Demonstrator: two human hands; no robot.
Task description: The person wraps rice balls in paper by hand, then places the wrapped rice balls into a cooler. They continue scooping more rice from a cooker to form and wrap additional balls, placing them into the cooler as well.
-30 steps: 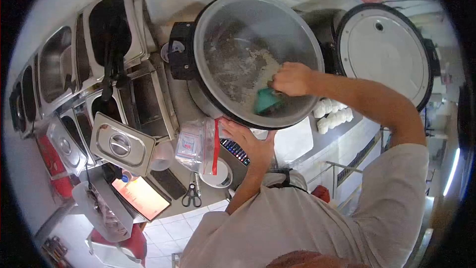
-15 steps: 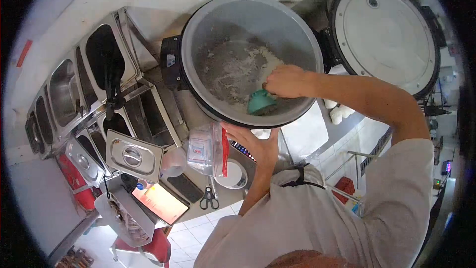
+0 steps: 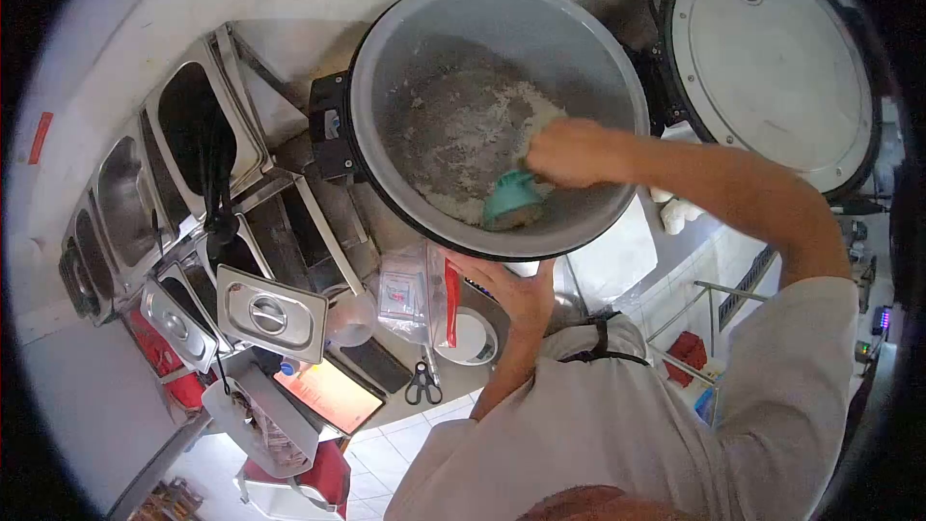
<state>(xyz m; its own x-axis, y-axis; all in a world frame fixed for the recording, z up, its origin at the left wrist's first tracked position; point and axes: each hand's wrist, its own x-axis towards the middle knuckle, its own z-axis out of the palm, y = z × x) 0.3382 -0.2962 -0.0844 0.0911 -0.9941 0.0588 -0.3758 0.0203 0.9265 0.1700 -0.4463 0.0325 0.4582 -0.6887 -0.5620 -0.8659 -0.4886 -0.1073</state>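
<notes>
A large grey-walled rice cooker (image 3: 376, 68) stands open, with a thin, patchy layer of whitish rice (image 3: 473, 130) on its bottom. My right hand (image 3: 569, 151) reaches inside, closed on a teal scoop (image 3: 511, 195). The scoop rests low in the pot near the front wall, and some pale grains show at its edge. Outside the pot, my left hand (image 3: 518, 291) lies against the cooker's front side below the rim. Its fingers are stretched out, and the fingertips are partly hidden by the cooker.
The round lid (image 3: 772, 68) is hinged back at the right. Steel food pans (image 3: 130, 188) and a pan lid (image 3: 271, 315) are on the left. In front lie a plastic bag (image 3: 405, 289), scissors (image 3: 423, 383), a lit tablet (image 3: 330, 394) and a white round object (image 3: 473, 338).
The whole view has shifted slightly, so most things appear a little further right. My right hand and the scoop stay low in the pot, and my left hand remains against the cooker.
</notes>
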